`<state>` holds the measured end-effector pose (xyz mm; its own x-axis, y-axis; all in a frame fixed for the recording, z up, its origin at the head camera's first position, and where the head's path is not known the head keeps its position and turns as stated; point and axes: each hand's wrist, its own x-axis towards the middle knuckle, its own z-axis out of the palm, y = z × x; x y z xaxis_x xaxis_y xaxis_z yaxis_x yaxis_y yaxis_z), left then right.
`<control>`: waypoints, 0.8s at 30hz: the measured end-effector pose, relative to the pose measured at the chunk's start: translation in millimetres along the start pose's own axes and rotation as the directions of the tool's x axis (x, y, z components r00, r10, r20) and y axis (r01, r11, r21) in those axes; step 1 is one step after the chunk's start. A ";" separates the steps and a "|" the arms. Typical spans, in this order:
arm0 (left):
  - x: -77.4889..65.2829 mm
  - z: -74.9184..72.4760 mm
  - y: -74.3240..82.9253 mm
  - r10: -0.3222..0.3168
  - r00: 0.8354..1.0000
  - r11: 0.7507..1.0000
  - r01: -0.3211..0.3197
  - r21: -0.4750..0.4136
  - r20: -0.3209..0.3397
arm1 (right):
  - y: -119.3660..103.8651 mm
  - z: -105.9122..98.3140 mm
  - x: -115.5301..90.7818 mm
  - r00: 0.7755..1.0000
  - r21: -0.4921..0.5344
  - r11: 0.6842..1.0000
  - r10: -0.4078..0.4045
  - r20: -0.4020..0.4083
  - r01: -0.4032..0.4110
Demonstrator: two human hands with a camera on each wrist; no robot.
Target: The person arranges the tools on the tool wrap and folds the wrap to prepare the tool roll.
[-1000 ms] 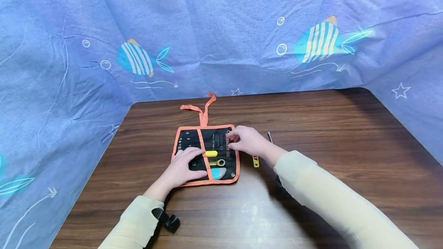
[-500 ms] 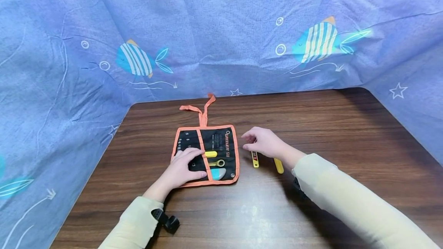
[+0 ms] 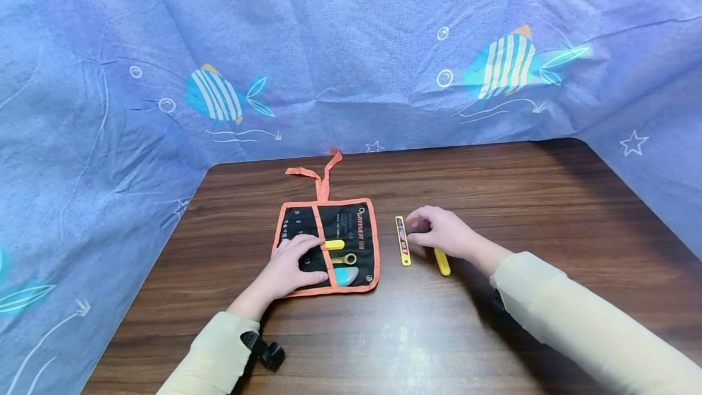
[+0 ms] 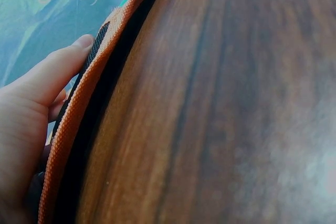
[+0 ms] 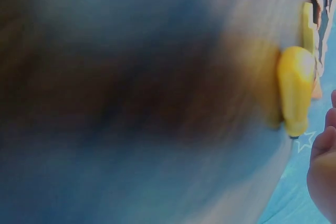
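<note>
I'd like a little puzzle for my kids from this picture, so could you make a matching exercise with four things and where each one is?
Things
1. Left hand
2. Ring-ended wrench
3. Narrow yellow-edged printed strip
4. Orange ties

Places
A. On the table, between the tool pouch and the right hand
B. Beyond the pouch, spread toward the fish-print curtain
C. Resting on the pouch
D. Tucked in a pouch slot, one end showing

Right pairs: 1-C, 2-D, 3-A, 4-B
</note>
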<state>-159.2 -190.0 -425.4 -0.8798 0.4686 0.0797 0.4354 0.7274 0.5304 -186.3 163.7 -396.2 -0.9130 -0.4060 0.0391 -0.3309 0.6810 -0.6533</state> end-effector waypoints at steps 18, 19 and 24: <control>1.0 0.7 0.5 -0.018 1.000 1.000 0.019 -0.006 0.007 | 23.7 -5.4 -29.5 0.996 0.021 0.999 -0.024 -0.088 0.026; 0.9 0.4 0.8 -0.021 1.000 1.000 0.021 -0.005 0.009 | 24.7 -5.4 -31.3 0.996 0.021 0.999 -0.024 -0.087 0.026; 0.4 -0.3 0.6 -0.026 1.000 1.000 0.026 -0.006 0.014 | 28.4 -5.1 -37.8 0.995 0.021 0.999 -0.036 -0.097 0.038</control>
<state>-159.4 -189.5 -424.8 -0.8881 0.4564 0.0542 0.4111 0.7362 0.5375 -162.4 201.5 -412.4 -0.9194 -0.3693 0.1354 -0.3602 0.6520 -0.6672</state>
